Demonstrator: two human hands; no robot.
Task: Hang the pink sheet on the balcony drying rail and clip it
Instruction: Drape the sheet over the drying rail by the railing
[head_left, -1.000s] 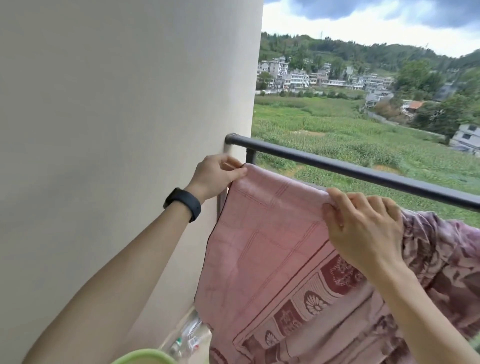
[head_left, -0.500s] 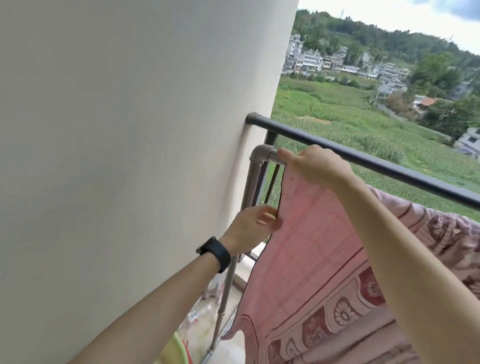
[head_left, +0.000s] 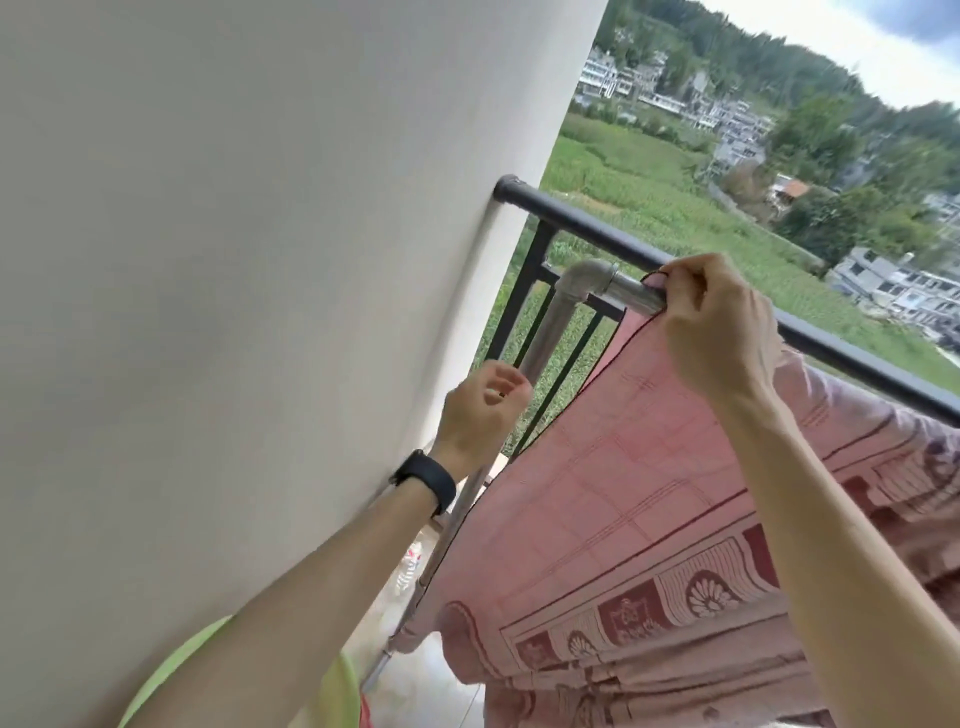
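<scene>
Head view showed the right hand (head_left: 722, 332) pinching the patterned pink cotton sheet (head_left: 613, 493) onto the grey metal drying rail (head_left: 631, 295), left hand (head_left: 480, 410) loosely curled, empty; draped, no clip yet

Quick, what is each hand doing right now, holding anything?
Left hand: loosely curled, holding nothing, beside the grey metal upright pipe.
Right hand: closed, pinching the top corner of the pink patterned sheet at the grey metal drying rail.

My right hand (head_left: 717, 322) pins the sheet (head_left: 613, 483) on the rail (head_left: 631, 293); my left hand (head_left: 480, 410) hangs below-left, wall (head_left: 234, 260) beside it.
</scene>
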